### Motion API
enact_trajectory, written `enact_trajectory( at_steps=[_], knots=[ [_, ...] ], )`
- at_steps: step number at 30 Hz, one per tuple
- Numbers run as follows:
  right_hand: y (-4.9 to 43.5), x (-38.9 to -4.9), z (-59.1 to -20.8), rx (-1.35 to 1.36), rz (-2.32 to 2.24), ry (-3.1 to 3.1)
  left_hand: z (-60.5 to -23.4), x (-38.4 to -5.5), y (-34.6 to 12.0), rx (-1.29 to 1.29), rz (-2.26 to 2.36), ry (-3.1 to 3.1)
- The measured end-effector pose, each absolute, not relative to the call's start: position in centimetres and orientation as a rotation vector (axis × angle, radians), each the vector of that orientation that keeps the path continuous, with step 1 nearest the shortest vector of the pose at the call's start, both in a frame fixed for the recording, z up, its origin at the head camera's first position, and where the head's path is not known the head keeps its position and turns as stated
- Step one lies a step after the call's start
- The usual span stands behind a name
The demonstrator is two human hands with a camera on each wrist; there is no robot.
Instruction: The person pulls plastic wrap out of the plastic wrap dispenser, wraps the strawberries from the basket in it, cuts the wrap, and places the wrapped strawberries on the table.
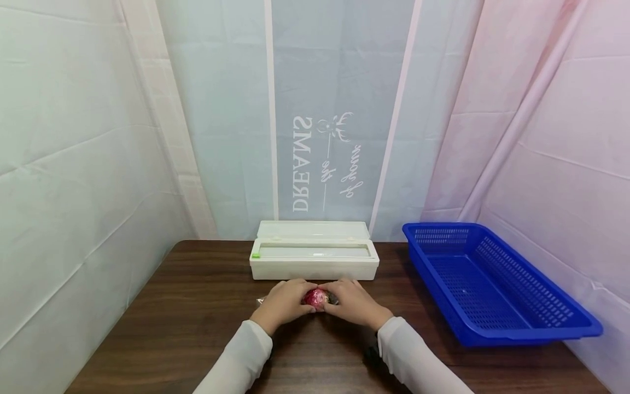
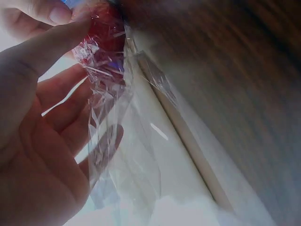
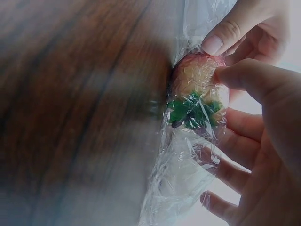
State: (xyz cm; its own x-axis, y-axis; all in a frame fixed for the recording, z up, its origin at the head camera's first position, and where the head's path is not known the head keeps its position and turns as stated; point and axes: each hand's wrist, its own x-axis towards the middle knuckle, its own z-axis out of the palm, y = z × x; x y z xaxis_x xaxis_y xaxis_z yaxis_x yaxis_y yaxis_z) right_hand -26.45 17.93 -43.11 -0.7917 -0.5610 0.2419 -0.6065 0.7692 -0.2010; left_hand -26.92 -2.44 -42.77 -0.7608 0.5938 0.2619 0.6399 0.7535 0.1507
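A red strawberry (image 1: 315, 299), pale toward its green leaf crown, is wrapped in crinkled clear cling film (image 3: 181, 162). My left hand (image 1: 287, 302) holds its red end (image 2: 107, 33), thumb on the near side and fingers behind. From the other side, my right hand (image 1: 355, 302) grips the leafy end (image 3: 195, 92) with thumb and fingers. The two hands nearly meet around the fruit, low over the dark wooden table. Loose film trails off both ends, past the fingers in both wrist views.
Just behind the hands stands a long white cling film dispenser (image 1: 315, 269), its lid (image 1: 313, 230) raised and a green slider (image 1: 256, 255) at its left end. A blue plastic basket (image 1: 512, 334) sits at the right of the wooden table (image 1: 197, 317). Fabric curtains (image 1: 226, 109) surround the table.
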Motion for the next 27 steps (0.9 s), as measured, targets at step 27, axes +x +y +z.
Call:
enact_trajectory(
  at_steps=[27],
  knots=[
    [18.05, -26.48, -43.45, 0.995, 0.371, -2.814, -42.76, -27.66, -3.37, -1.133, -0.712, -2.932]
  ],
)
